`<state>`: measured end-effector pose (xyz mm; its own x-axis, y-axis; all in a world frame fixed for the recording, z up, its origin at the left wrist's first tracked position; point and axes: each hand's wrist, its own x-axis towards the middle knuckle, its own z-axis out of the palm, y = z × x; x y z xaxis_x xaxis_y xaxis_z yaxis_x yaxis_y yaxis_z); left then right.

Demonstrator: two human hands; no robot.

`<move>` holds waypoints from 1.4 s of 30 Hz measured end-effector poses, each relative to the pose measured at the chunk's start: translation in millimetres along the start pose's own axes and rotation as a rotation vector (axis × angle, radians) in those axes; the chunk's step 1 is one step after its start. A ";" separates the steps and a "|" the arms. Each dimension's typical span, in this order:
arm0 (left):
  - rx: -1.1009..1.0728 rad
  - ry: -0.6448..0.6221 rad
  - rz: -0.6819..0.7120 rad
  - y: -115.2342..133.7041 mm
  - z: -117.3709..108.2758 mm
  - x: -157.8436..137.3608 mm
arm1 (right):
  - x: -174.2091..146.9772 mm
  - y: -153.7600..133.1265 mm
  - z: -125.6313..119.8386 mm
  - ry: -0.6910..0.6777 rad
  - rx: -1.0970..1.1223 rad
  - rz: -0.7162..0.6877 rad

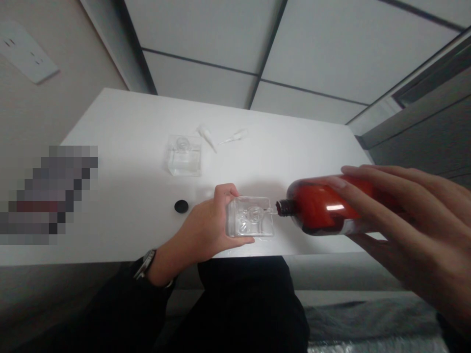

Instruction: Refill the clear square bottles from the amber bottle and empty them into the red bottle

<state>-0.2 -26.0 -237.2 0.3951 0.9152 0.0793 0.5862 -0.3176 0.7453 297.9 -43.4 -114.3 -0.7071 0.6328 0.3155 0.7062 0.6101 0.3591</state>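
Note:
My left hand, a watch on its wrist, is wrapped round a clear square bottle near the table's front edge. A round opening shows on the clear bottle's upper face. My right hand grips a large amber bottle, tipped nearly on its side. Its dark, uncapped neck points left and sits right by the clear bottle's edge. Something clear, like a thin stream of liquid, shows between the two. A round black cap lies to the left of my left hand.
Farther back on the white table stands a second clear square bottle with clear liquid inside. Beside it lie two small whitish pieces with thin tips, one nearer the bottle. White panels rise behind the table. A blurred-out patch covers the left side.

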 end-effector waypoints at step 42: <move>-0.032 -0.023 -0.010 -0.3 0.8 0.6 | 11.5 -1.4 -1.0 0.012 0.014 -0.061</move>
<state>0.5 -25.6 -237.8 0.4057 0.9122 0.0571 0.5676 -0.3004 0.7666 288.8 -37.4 -110.3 -0.7493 0.5885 0.3037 0.6620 0.6542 0.3657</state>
